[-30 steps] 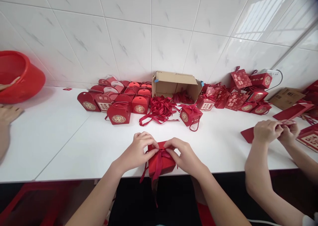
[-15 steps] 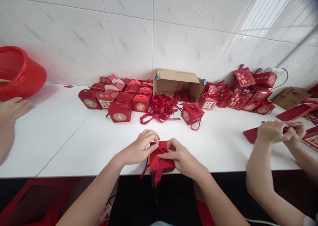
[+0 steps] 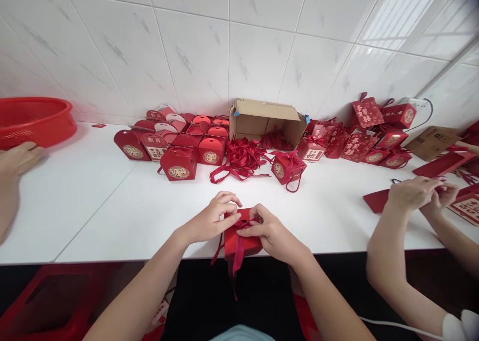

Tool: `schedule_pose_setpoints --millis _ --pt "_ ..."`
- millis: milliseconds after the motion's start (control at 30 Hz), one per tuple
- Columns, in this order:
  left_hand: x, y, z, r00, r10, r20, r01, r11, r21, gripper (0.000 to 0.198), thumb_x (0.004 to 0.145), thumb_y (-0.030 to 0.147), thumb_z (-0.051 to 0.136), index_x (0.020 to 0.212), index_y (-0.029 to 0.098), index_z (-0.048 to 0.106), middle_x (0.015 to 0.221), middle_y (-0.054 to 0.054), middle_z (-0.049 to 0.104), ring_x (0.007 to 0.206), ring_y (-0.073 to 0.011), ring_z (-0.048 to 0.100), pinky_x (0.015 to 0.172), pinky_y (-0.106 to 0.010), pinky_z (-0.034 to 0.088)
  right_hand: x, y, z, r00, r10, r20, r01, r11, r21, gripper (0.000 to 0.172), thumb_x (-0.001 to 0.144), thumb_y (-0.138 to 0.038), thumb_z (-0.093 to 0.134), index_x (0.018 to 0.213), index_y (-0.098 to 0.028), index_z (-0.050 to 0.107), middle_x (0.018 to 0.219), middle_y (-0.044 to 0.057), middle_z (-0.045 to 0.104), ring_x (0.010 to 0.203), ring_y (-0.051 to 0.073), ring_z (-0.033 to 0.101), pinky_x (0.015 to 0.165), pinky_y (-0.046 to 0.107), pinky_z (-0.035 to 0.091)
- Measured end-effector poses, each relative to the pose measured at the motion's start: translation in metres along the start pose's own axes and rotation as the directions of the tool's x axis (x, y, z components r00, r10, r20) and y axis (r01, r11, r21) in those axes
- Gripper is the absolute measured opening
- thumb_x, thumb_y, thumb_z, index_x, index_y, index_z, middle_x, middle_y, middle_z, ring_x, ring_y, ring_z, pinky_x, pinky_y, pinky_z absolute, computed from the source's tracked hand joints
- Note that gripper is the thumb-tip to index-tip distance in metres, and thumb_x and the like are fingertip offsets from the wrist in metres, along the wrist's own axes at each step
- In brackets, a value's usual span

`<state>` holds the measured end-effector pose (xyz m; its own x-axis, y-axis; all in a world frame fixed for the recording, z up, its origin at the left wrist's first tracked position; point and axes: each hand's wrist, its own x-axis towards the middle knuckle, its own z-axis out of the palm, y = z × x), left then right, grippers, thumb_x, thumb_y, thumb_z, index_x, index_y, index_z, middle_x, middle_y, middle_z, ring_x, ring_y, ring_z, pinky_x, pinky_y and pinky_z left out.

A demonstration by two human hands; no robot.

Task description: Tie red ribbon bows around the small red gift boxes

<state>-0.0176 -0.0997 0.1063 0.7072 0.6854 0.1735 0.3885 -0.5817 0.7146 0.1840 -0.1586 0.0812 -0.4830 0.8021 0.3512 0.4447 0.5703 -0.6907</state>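
Observation:
A small red gift box (image 3: 231, 244) stands at the table's front edge, directly before me. Across its top lies a dark red ribbon (image 3: 238, 253), looped there, with one tail hanging down the front past the edge. My left hand (image 3: 216, 218) is at the box's upper left, thumb and forefinger closed on the ribbon. From the right, my right hand (image 3: 275, 233) pinches the ribbon at the middle of the top, fingers bent. A twisted red cord hangs at the box's left side. The ribbon between my fingertips is partly hidden.
Behind are a ribbon pile (image 3: 245, 156), an open cardboard box (image 3: 267, 111), a ribboned box (image 3: 288, 169) and several red boxes (image 3: 177, 164). A red basin (image 3: 41, 124) with another person's hand (image 3: 24, 159) is left. At right, a co-worker's hands (image 3: 419, 193) work near more boxes.
My hands stay at the ribbon with only small finger shifts. The red basin on the left has tipped down flatter. My view has shifted slightly.

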Motion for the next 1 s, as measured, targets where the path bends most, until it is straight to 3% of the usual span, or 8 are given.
schedule_pose_setpoints --millis 167,333,467,600,700,800,1000 --pt "-0.001 -0.004 0.004 0.998 -0.005 -0.059 0.001 0.998 -0.07 0.029 0.087 0.033 0.051 0.062 0.021 0.058 0.109 -0.006 0.063 0.116 -0.0233 0.048 0.097 -0.04 0.042 0.0 0.0 0.0 1.0 0.006 -0.019 -0.006 1.0 0.009 0.04 0.088 -0.006 0.046 0.108 -0.032 0.069 0.091 0.005 0.045 0.088 0.017 0.05 0.078 0.035 0.051" --pt "-0.001 -0.008 0.009 0.989 -0.051 -0.139 0.033 0.992 -0.126 0.034 0.084 0.033 0.055 0.054 0.02 0.049 0.111 -0.005 0.065 0.121 -0.0253 0.044 0.098 -0.044 0.04 -0.001 0.001 0.002 0.999 0.021 -0.037 -0.021 1.0 -0.011 0.039 0.088 -0.007 0.045 0.106 -0.032 0.07 0.09 0.004 0.044 0.084 0.016 0.049 0.071 0.032 0.051" --pt "-0.001 -0.005 0.012 0.979 -0.013 -0.204 -0.006 0.996 -0.092 0.028 0.081 0.031 0.059 0.059 0.021 0.046 0.108 -0.005 0.066 0.119 -0.0245 0.046 0.099 -0.042 0.04 -0.001 0.001 0.001 0.999 -0.001 -0.044 0.001 1.0 -0.003 0.042 0.088 -0.005 0.043 0.106 -0.032 0.07 0.09 0.004 0.043 0.085 0.016 0.049 0.074 0.033 0.051" --pt "-0.001 0.003 0.018 0.972 -0.027 -0.232 -0.015 0.984 -0.178 0.026 0.079 0.026 0.06 0.06 0.021 0.043 0.099 -0.006 0.068 0.116 -0.0238 0.051 0.097 -0.04 0.042 -0.001 0.0 0.0 0.995 -0.013 -0.101 0.018 0.999 0.046 0.039 0.088 -0.006 0.038 0.096 -0.026 0.071 0.093 0.005 0.046 0.086 0.016 0.052 0.075 0.031 0.05" --pt "-0.001 0.006 0.025 0.964 -0.097 -0.247 0.03 0.964 -0.262 0.027 0.079 0.024 0.06 0.058 0.021 0.042 0.089 -0.005 0.069 0.114 -0.0236 0.053 0.093 -0.038 0.045 -0.001 0.0 0.001 0.979 0.068 -0.195 -0.044 0.991 0.127 0.023 0.089 -0.012 0.041 0.089 -0.021 0.063 0.089 0.004 0.054 0.08 0.014 0.055 0.071 0.029 0.049" --pt "-0.001 0.006 0.029 0.956 -0.167 -0.243 0.088 0.948 -0.306 0.021 0.079 0.026 0.061 0.061 0.02 0.052 0.085 -0.006 0.069 0.112 -0.0241 0.056 0.089 -0.036 0.047 -0.001 0.0 0.003 0.94 0.205 -0.272 -0.144 0.963 0.228 0.003 0.087 -0.019 0.051 0.086 -0.02 0.053 0.082 0.002 0.058 0.072 0.013 0.056 0.065 0.027 0.048" --pt "-0.002 0.002 0.032 0.953 -0.229 -0.197 0.151 0.926 -0.346 0.012 0.077 0.028 0.064 0.07 0.019 0.065 0.085 -0.006 0.07 0.11 -0.024 0.058 0.091 -0.036 0.046 0.0 0.002 0.007 0.902 0.296 -0.314 -0.178 0.918 0.355 0.009 0.083 -0.021 0.057 0.078 -0.021 0.049 0.08 0.001 0.061 0.076 0.015 0.06 0.067 0.028 0.05"
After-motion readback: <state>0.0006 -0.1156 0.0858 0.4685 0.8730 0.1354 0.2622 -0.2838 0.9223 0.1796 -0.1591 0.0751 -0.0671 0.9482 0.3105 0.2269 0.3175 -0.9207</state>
